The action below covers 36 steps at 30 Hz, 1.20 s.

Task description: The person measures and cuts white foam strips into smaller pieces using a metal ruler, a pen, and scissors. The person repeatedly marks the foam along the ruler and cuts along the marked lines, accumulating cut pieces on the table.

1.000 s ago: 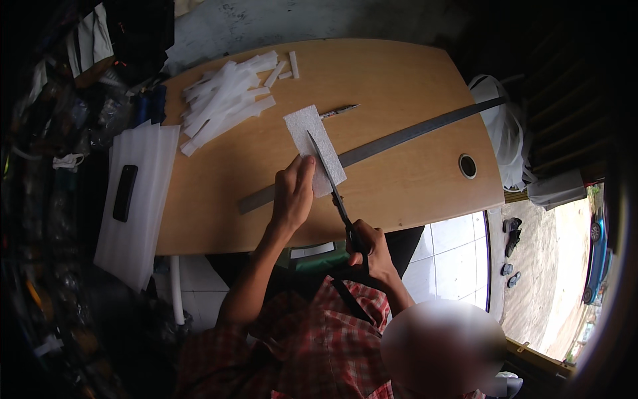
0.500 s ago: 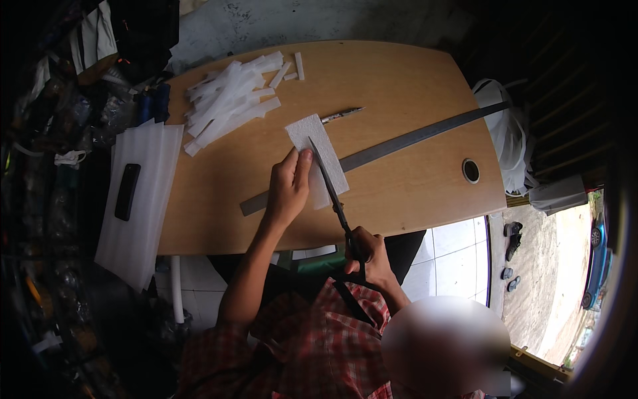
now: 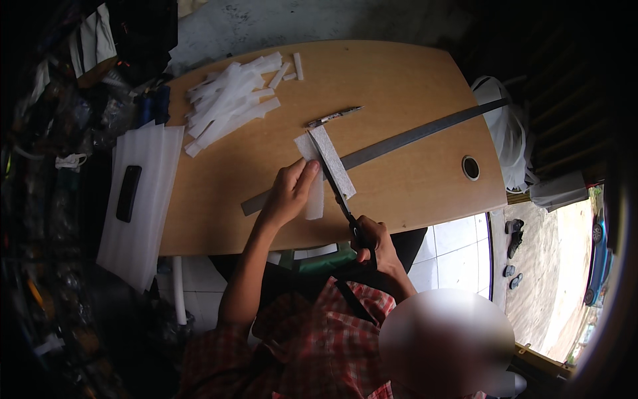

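My left hand (image 3: 291, 189) pinches a piece of white foam sheet (image 3: 314, 204) between thumb and fingers above the table. In my right hand (image 3: 376, 243) are black-handled scissors (image 3: 342, 199), their fingers wrapped round by mine and their blades lying together along the foam. A narrow foam strip (image 3: 334, 161) lies along the right side of the blades; whether it is fully apart from the held piece I cannot tell. Under the foam, a long grey metal ruler (image 3: 419, 137) runs slantwise across the table. Just beyond the foam lies a slim pen-like cutter (image 3: 335, 116).
A heap of white foam strips (image 3: 229, 100) covers the far left of the wooden table (image 3: 399, 80). Stacked foam sheets (image 3: 149, 193) overhang its left edge with a black phone (image 3: 128, 193) on them. A round cable hole (image 3: 470, 168) and a white plastic bag (image 3: 508, 139) are at right.
The scissors have moved up along the foam and their blades have come together. The foam has split lengthwise into two narrower parts, and both hands have shifted slightly.
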Motion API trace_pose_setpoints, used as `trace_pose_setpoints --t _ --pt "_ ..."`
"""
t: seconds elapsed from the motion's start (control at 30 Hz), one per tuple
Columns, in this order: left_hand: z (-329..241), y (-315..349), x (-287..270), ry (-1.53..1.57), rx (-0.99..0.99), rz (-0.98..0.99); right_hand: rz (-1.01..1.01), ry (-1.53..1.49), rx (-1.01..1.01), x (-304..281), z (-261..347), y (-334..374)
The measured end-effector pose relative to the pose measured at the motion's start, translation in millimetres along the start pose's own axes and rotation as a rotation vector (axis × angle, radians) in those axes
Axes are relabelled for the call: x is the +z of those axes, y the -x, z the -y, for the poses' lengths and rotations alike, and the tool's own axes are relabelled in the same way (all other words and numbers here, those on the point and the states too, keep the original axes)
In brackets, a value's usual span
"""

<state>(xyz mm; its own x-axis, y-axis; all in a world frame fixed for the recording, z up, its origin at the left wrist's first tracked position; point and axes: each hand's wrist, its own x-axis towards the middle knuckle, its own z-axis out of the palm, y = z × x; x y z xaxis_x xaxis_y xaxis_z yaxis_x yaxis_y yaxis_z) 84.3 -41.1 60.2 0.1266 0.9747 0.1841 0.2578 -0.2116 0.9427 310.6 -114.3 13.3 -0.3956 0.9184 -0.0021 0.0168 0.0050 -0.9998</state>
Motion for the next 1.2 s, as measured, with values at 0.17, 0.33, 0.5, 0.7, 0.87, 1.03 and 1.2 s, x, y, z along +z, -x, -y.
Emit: trace_pose_setpoints --t 0.17,0.33,0.5,0.7,0.87,1.03,1.2 --pt "9 -1 -5 -0.008 -0.007 0.028 0.001 0.022 0.043 -2 -2 -4" --pt "2 4 -19 0.075 -0.192 0.045 -0.037 0.107 0.038 -1 -7 -8" --pt "1 8 -36 0.076 -0.351 0.036 -0.057 0.107 0.033 2 -9 -10" --pt "18 -21 -62 -0.424 -0.071 0.144 -0.120 -0.011 0.028 -16 -14 -6" --pt "34 -54 -62 -0.811 0.139 0.258 -0.266 -0.002 0.035 -43 -13 -3" --pt "42 -76 -69 -0.967 0.177 0.517 -0.333 -0.037 0.043 -63 -10 5" --pt "43 -71 -72 -1.116 0.241 0.573 -0.327 -0.109 0.039 -64 -11 2"
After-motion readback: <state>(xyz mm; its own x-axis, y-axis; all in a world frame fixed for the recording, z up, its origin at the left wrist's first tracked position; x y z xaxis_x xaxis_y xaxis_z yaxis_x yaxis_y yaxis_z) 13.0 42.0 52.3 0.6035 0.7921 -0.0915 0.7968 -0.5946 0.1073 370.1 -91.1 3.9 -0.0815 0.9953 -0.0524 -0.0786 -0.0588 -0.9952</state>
